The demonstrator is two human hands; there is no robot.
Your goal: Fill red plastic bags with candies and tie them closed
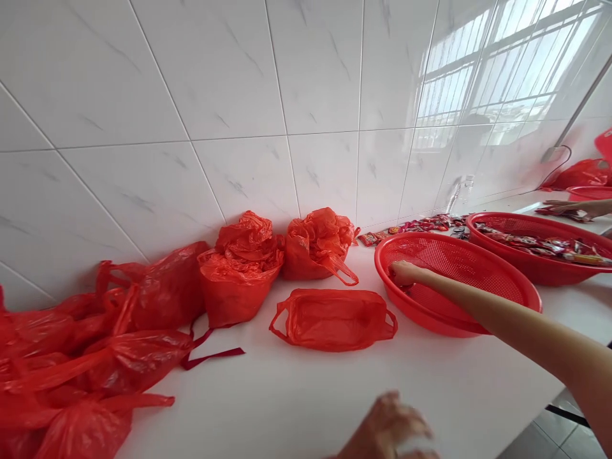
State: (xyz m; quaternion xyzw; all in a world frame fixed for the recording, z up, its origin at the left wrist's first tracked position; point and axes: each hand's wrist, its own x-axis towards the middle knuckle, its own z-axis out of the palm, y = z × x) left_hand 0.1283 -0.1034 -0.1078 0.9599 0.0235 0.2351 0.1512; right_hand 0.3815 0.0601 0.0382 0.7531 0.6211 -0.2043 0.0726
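My right hand (404,273) reaches into the near red plastic basket (478,271), by its left inner wall. Its fingers are curled closed, and what they hold, if anything, is hidden; a small dark red patch shows just below them. My left hand (389,430) is over the white table (287,408) at the bottom, blurred by motion, with its fingers apart and nothing visible in them. Ahead of it lies an opened red plastic bag (335,319), spread into a rectangle with a handle loop at each end.
Two full red bags (239,280) stand against the tiled wall (239,172). Several tied red bags (138,363) are heaped at left. Small packets (430,223) lie along the wall. A second basket (540,268) holds wrapped packets. Another person's hand (568,207) is at far right.
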